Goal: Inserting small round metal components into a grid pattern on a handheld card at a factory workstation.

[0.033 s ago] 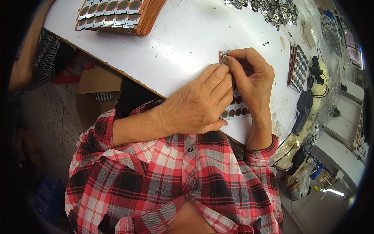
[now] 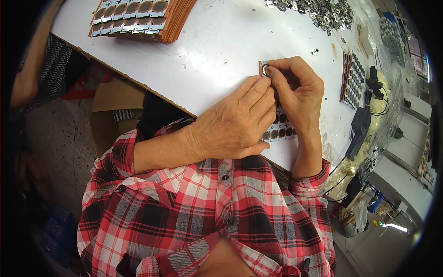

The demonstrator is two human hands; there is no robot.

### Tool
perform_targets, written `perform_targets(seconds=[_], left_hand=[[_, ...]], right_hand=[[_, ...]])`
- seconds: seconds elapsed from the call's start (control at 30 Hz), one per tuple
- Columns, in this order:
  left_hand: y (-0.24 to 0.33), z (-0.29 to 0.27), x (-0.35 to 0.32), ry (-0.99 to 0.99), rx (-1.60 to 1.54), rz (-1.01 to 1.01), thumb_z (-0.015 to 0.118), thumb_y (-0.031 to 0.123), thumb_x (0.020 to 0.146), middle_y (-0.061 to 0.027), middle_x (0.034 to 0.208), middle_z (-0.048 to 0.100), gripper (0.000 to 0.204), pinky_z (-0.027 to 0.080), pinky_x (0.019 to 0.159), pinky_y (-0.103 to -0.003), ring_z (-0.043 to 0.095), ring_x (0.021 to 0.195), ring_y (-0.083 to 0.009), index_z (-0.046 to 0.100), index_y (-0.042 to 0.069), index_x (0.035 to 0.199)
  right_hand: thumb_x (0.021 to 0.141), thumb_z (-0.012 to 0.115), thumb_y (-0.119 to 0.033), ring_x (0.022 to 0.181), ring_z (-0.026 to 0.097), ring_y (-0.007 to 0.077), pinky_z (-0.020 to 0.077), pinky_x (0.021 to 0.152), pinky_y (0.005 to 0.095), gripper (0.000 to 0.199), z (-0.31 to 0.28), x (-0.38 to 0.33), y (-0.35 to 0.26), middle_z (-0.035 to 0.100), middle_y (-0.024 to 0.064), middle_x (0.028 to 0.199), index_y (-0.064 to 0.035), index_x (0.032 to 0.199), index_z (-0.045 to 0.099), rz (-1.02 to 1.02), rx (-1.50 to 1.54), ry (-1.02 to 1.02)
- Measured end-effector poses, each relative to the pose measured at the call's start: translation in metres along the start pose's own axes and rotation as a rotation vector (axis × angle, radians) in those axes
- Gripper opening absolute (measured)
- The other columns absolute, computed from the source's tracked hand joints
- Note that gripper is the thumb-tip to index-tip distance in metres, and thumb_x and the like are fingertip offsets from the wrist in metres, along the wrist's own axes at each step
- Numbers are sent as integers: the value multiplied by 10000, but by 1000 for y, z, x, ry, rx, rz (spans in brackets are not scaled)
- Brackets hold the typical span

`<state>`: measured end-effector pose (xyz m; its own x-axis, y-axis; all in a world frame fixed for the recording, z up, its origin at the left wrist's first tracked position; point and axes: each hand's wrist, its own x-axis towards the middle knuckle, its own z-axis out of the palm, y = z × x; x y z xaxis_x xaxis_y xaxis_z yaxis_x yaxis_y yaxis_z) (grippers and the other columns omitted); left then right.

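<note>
On the white table near its front edge lies a panel of circuit boards [image 2: 281,134] with rows of dark round spots. Its middle is hidden under my hands. My left hand [image 2: 237,117] lies flat across it, fingers stretched out side by side, the fingertips close to the panel's far end. There my right hand [image 2: 295,85] pinches thumb and forefinger on a small round metal piece [image 2: 265,69]. Most of that piece is covered by the fingertips, so its exact kind cannot be made out.
A thick stack of similar panels [image 2: 134,18] stands at the far left. Loose metal parts [image 2: 330,16] are heaped at the far right. More panels [image 2: 354,81] and a black power adapter [image 2: 360,131] lie on the right. Below the table's left edge sits a cardboard box [image 2: 110,99].
My right fingertips have shifted very slightly at the panel's far end, showing a little more of the round piece. My left hand is still.
</note>
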<state>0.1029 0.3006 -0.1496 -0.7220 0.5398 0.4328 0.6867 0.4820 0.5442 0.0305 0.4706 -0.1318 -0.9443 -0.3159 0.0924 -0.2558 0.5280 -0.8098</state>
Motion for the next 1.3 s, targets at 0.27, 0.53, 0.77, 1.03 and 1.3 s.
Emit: perform_targets(seconds=[0.27,0.53,0.77,1.03,1.3], left_hand=[[3,-4,2,-7,-16,-9,889,352,622,-330,1253,546,768,437,1138,-558,507,1282,-479,631,-157,1136],[1,-3,3,27,-28,-40,903,313,610,-294,1280,561,761,466,1112,-562,531,1290,-457,626,-129,1164],[1,-1,2,33,-6,-45,910,329,617,-283,1278,560,773,475,1102,-556,537,1285,-448,622,-118,1177],[0,-2,1,41,-26,-46,906,339,608,-273,1285,552,783,452,1114,-545,520,1300,-433,615,-109,1180],[0,0,2,59,3,-46,884,355,619,-262,1247,570,750,443,1121,-517,530,1280,-418,627,-116,1142]], right_hand=[[926,719,9,791,623,52,499,715,214,68,-14,11,0,711,8,859,22,991,733,0,58,-157],[920,739,-41,772,638,77,476,630,221,179,-46,24,38,718,8,948,-73,1092,778,-158,-370,376],[915,738,-62,834,658,112,495,643,252,123,-56,34,64,721,0,981,-75,1031,776,-192,-533,339],[967,699,-43,670,644,64,517,544,186,204,-22,10,-1,708,55,866,30,1158,697,229,367,165],[941,744,-28,668,647,43,484,504,169,152,-17,4,-2,727,42,851,29,1081,732,298,342,26]])
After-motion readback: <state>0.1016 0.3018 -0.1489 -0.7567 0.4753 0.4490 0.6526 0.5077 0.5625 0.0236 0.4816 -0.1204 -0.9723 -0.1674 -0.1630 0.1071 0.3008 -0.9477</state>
